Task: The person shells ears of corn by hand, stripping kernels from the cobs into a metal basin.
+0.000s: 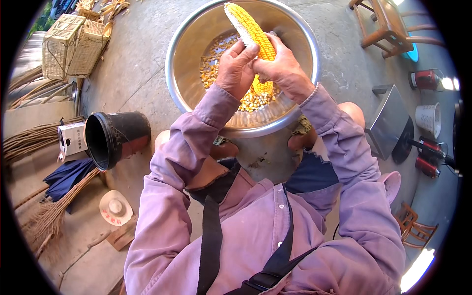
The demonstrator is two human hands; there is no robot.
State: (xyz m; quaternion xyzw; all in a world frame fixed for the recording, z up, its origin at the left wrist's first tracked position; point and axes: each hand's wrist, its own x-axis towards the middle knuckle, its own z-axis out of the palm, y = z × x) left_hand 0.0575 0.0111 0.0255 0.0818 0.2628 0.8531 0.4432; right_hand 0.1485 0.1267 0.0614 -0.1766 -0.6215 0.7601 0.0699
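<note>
Both my hands hold one ear of corn (pixel 254 31) over a large round metal basin (pixel 177 70). The ear slants, its far end at the basin's back rim; yellow kernels cover most of it, and a pale, bare-looking strip runs along its left side. My left hand (pixel 238 66) has thumb and fingers against the ear's left side. My right hand (pixel 284 70) wraps around its right side, the thumb pointing towards my left hand. Below the ear, loose corn kernels (pixel 254 103) lie on the basin's bottom. My forearms and hands hide part of the kernels.
The basin stands between my feet. On the left are a black bucket (pixel 129 132) lying on its side, wicker baskets (pixel 62 48), a straw hat (pixel 115 207) and a twig broom (pixel 70 195). A wooden chair (pixel 387 31) and a metal box-like object (pixel 387 118) stand on the right.
</note>
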